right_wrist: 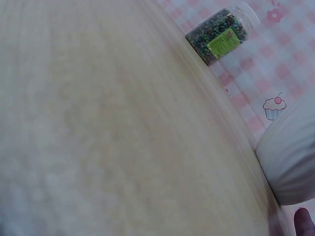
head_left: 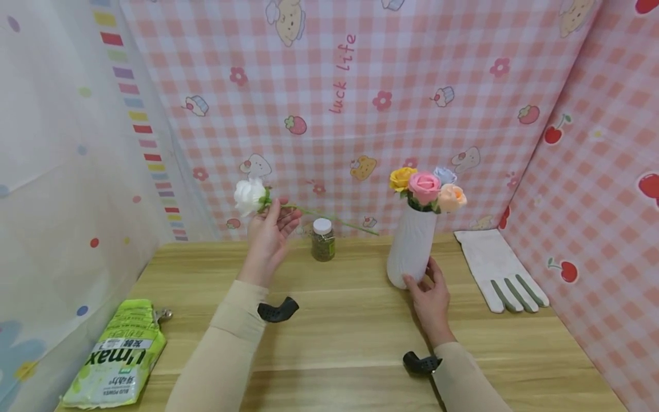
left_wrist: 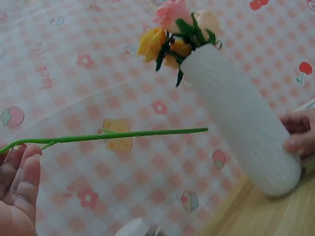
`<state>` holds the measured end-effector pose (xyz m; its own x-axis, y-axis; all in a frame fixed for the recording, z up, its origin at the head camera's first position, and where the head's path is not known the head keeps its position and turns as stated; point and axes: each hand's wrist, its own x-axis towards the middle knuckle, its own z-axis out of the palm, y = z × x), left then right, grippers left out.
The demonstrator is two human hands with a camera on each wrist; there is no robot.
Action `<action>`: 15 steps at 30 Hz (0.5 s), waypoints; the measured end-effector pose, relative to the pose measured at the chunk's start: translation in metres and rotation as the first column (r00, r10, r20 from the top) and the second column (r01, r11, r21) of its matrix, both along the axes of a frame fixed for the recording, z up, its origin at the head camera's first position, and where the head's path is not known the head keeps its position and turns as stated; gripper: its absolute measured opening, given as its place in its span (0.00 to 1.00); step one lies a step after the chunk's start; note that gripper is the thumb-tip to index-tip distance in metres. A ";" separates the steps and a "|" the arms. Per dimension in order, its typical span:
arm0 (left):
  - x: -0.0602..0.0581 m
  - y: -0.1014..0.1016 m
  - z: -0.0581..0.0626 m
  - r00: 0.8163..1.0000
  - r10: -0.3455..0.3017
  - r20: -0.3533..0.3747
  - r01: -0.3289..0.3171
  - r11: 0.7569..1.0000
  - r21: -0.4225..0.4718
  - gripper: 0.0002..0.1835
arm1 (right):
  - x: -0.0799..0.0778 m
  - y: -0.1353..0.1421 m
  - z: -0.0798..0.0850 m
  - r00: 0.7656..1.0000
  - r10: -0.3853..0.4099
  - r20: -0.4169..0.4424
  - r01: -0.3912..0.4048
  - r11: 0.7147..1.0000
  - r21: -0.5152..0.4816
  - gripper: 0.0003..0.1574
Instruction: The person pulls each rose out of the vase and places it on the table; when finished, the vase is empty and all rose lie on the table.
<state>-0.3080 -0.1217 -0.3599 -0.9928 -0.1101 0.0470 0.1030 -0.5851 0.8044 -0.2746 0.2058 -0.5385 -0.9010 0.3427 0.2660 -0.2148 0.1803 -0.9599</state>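
Observation:
A white artificial flower is pinched just below its bloom by my left hand, raised above the table. Its green stem points right, the tip short of the vase in the left wrist view. The white vase stands on the table holding a yellow rose, a pink rose, a pale blue flower and a peach rose. My right hand holds the vase near its base, thumb on the near side. Only a fingertip of that hand shows in the right wrist view.
Between the hands, near the back wall, is a white-capped jar of small coloured pellets. A white glove with green-striped fingers lies at right. At the front left lies a green clipped bag. Patterned cloth encloses the wooden table.

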 end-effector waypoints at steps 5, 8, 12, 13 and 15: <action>0.012 -0.032 -0.026 0.997 0.024 0.076 -0.014 0.992 -0.125 0.15 | 0.001 0.000 -0.002 1.000 0.006 0.016 -0.006 1.000 0.018 0.48; 0.020 -0.053 -0.043 0.991 0.025 0.133 0.006 0.974 -0.226 0.15 | 0.000 0.001 -0.002 1.000 0.002 0.019 -0.003 0.999 0.032 0.48; 0.029 -0.080 -0.064 0.979 0.008 0.203 0.073 0.918 -0.390 0.16 | -0.001 0.002 -0.002 1.000 0.010 0.013 -0.011 1.000 0.018 0.49; 0.031 -0.086 -0.068 0.976 0.003 0.219 0.093 0.899 -0.427 0.16 | -0.001 0.002 -0.002 1.000 0.011 0.013 -0.012 1.000 0.015 0.49; 0.035 -0.096 -0.077 0.969 0.002 0.248 0.124 0.861 -0.492 0.17 | -0.001 0.002 -0.002 1.000 0.014 0.013 -0.014 1.000 0.005 0.49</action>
